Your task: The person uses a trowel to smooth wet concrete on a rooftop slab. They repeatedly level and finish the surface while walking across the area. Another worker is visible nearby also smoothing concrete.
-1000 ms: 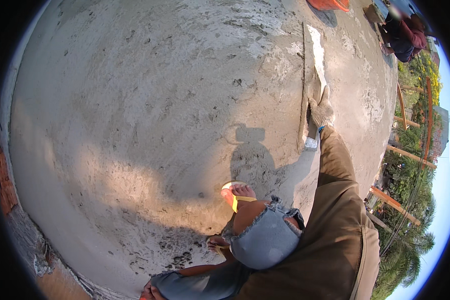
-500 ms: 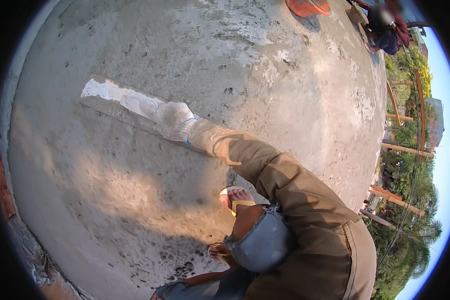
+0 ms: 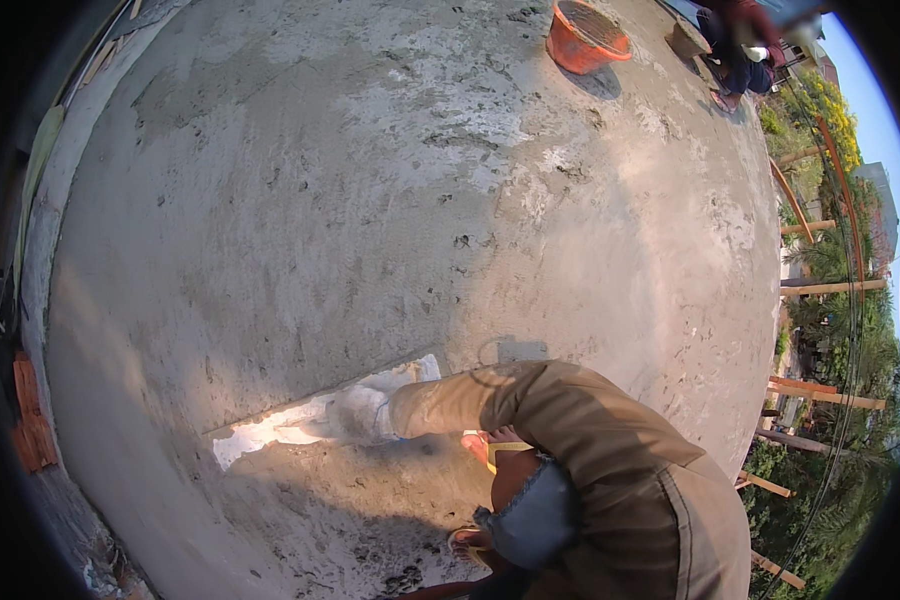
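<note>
My right hand (image 3: 360,412), in a pale, mortar-stained work glove, is closed on a long, narrow plastering float (image 3: 270,432). White patches and grey smears cover the float, and its handle is hidden under the glove. It lies on the wet grey mortar surface (image 3: 300,220), its left end in sunlight and its other end up past my wrist. My brown-sleeved arm reaches across from the lower right. Below the forearm are my sandalled feet (image 3: 475,540) and a bent knee in torn jeans (image 3: 535,510). My left hand is out of the picture.
An orange bucket (image 3: 582,45) stands on the mortar at the top. Beyond it are a grey container (image 3: 688,40) and a crouching person (image 3: 735,60). Red bricks (image 3: 33,415) lie beside the left edge. Wooden beams (image 3: 835,288) and trees border the right.
My right hand has drawn the float down the picture, closer to my feet, and its slant has reversed. The view has shifted, showing more of the orange bucket.
</note>
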Demonstrator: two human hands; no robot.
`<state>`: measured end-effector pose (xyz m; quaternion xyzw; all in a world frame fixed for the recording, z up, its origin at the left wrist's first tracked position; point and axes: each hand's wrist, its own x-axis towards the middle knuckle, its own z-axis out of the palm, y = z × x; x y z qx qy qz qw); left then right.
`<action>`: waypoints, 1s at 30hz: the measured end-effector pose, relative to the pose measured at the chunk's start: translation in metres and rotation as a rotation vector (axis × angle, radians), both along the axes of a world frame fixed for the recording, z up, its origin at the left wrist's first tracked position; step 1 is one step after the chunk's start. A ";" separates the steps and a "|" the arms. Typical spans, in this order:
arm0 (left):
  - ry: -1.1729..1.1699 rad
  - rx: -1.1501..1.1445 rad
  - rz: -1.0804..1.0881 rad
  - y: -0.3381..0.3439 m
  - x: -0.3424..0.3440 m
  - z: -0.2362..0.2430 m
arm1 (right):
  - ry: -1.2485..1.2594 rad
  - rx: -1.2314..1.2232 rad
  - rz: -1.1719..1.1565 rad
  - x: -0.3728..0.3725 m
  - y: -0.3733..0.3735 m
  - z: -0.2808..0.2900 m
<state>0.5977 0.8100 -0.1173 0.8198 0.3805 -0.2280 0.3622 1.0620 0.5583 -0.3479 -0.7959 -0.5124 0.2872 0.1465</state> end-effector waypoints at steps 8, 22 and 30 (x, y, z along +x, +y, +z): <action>-0.006 -0.086 0.324 -0.021 -0.013 -0.002 | 0.054 -0.157 -0.572 0.064 -0.155 0.075; -0.289 0.038 0.526 -0.087 0.017 0.044 | -0.340 -0.232 -1.011 0.169 -0.181 0.043; -0.308 0.145 0.495 -0.108 0.027 0.054 | -0.074 -0.084 -0.300 0.115 0.011 0.069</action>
